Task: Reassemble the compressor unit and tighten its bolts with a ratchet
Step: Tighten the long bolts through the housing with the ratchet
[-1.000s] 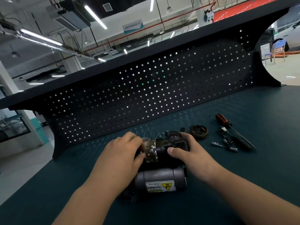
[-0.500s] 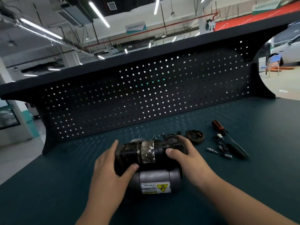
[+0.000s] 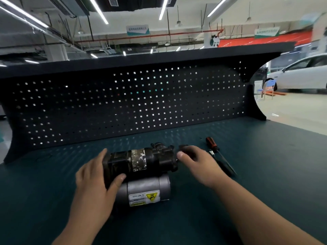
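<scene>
Compressor sits lower centre of frame on the green bench, lying sideways: black body with a scuffed pale band on top, grey cylinder below it, nearer me, with a yellow warning label facing up. My left hand grips the compressor's left end, thumb pressed on the near side, fingers wrapped over the far side. My right hand is at the right end, thumb tip touching or just off the black housing. Its fingers are curled, maybe over a small dark part, but I cannot tell if they pinch anything. Screwdriver with a red-and-black handle lies right of centre, just beyond my right hand, its tip toward the lower right. Dark pegboard spans mid frame. White car at upper right.
</scene>
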{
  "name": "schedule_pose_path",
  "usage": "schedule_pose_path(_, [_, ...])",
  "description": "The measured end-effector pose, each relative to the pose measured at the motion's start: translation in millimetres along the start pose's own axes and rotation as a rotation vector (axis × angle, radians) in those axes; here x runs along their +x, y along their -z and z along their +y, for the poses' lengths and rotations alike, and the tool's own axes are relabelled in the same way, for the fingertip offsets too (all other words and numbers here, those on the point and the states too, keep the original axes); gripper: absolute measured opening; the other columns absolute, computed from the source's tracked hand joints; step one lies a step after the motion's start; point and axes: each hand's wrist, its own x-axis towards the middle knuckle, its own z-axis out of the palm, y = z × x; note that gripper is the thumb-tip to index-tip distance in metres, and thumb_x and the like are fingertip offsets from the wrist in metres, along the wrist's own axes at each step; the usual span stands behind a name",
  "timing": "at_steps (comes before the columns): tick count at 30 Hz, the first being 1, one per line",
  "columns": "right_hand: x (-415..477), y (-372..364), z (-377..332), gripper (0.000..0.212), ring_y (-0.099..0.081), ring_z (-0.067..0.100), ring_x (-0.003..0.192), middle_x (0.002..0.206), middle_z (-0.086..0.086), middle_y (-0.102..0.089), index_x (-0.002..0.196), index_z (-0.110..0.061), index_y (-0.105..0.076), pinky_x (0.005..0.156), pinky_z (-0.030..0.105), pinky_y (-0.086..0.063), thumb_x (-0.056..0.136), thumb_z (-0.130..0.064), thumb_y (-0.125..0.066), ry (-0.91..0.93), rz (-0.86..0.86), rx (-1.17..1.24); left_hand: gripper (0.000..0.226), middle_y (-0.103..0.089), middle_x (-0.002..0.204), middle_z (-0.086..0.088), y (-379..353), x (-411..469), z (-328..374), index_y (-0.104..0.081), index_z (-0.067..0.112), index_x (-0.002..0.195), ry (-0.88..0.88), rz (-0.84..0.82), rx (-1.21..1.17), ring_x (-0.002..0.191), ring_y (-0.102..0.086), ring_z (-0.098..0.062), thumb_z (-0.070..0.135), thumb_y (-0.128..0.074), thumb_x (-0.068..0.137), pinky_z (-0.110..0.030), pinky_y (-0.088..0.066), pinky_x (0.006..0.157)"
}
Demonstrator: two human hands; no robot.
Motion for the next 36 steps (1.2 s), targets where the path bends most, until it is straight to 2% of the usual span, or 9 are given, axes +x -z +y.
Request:
schedule_pose_path(3, [13.0, 40.9, 33.4, 0.037, -0.059, 0.021, 0.097, 0.097, -0.002, -0.065, 0.098, -0.024, -0.064, 0.080, 0.033, -0.046, 0.091, -0.056, -0.048, 0.013, 0.115, -0.520, 0.083, -0.037, 0.145, -0.005, -6.2, 2.8, -0.1, -0.021, 0.033, 0.147, -0.027, 0.055, 0.039, 0.132, -0.018, -0.016, 0.064, -0.042, 0.073, -0.054, -0.030, 0.106])
schedule_pose_path(8, [19.3, 63.6, 85.6, 0.043, -0.041, 0.026, 0.124, 0.130, 0.002, -0.048, 0.122, -0.023, -0.054, 0.101, 0.039, -0.035, 0.095, -0.053, -0.038, -0.237, 0.011, -1.005, 0.075, -0.022, 0.152, -0.017, -28.2, 1.6, 9.5, -0.023, 0.016, 0.150, -0.027, 0.215, 0.063, 0.138, -0.010, -0.031, 0.034, -0.063, 0.089, -0.063, -0.012, 0.113])
schedule_pose_path(12, [29.6, 53.5, 85.1, 0.043, -0.039, 0.025, 0.125, 0.130, 0.003, -0.045, 0.123, -0.022, -0.056, 0.100, 0.039, -0.034, 0.094, -0.050, -0.045, -0.248, -0.042, -1.059, 0.056, -0.032, 0.140, -0.014, -52.5, -15.1, 52.7, -0.040, 0.018, 0.132, -0.496, 0.368, 0.119, 0.130, -0.026, -0.036, 0.033, -0.049, 0.079, -0.055, -0.019, 0.110])
schedule_pose_path(14, [29.8, 50.7, 80.8, 0.036, -0.040, 0.024, 0.123, 0.127, 0.002, -0.048, 0.120, -0.019, -0.058, 0.098, 0.037, -0.034, 0.095, -0.042, -0.045, -0.227, 0.009, -1.076, 0.040, -0.054, 0.117, -0.011, -70.4, -20.9, 85.5, -0.057, 0.018, 0.115, -0.785, 0.194, 0.167, 0.108, -0.047, -0.034, 0.024, -0.056, 0.076, -0.047, -0.037, 0.097])
schedule_pose_path(16, [27.7, 55.2, 80.5, 0.034, -0.045, 0.026, 0.117, 0.121, 0.004, -0.052, 0.113, -0.014, -0.060, 0.095, 0.037, -0.036, 0.098, -0.036, -0.039, -0.251, 0.122, -0.982, 0.031, -0.058, 0.104, -0.006, -92.4, -23.8, 117.1, -0.061, 0.017, 0.107, -0.827, -0.200, 0.341, 0.096, -0.051, -0.029, 0.014, -0.061, 0.076, -0.039, -0.043, 0.086])
schedule_pose_path(19, [24.4, 71.1, 82.0, 0.035, -0.052, 0.029, 0.100, 0.110, 0.012, -0.056, 0.101, -0.005, -0.062, 0.081, 0.035, -0.039, 0.100, -0.032, -0.041, -0.240, 0.348, -0.561, 0.039, -0.043, 0.127, -0.009, -138.7, -18.8, 135.6, -0.044, 0.014, 0.128, -0.540, -0.579, 0.436, 0.117, -0.038, -0.032, 0.008, -0.047, 0.089, -0.042, -0.036, 0.093])
schedule_pose_path(25, [14.0, 82.2, 69.3, 0.011, -0.063, 0.016, 0.054, 0.072, 0.001, -0.070, 0.089, -0.021, -0.062, 0.059, 0.035, -0.046, 0.092, -0.030, -0.056, -0.226, 0.217, 0.362, 0.029, -0.046, 0.125, 0.001, -197.9, 20.4, 141.8, -0.048, 0.021, 0.124, -0.273, -0.304, 0.204, 0.115, -0.043, -0.022, 0.034, -0.038, 0.100, -0.035, -0.041, 0.091])
schedule_pose_path(32, [26.3, 89.3, 81.2, 0.013, -0.051, 0.022, 0.051, 0.053, 0.001, -0.057, 0.086, -0.008, -0.062, 0.051, 0.031, -0.040, 0.089, -0.006, -0.050, -0.423, 0.082, 0.434, 0.057, -0.047, 0.133, -0.008, -232.4, 61.1, 181.3, -0.054, 0.015, 0.124, -0.064, -0.522, 0.412, 0.125, -0.040, -0.030, 0.059, -0.043, 0.090, -0.042, -0.038, 0.094])
schedule_pose_path(36, [24.5, 93.3, 83.5, 0.029, -0.049, 0.017, 0.045, 0.055, 0.001, -0.054, 0.066, -0.019, -0.052, 0.047, 0.027, -0.041, 0.094, -0.027, -0.051, -0.303, 0.057, 0.256, 0.055, -0.050, 0.135, -0.009, -247.7, 72.5, 193.7, -0.051, 0.016, 0.130, 0.018, -0.694, 0.529, 0.125, -0.042, -0.031, 0.053, -0.045, 0.089, -0.044, -0.033, 0.097])
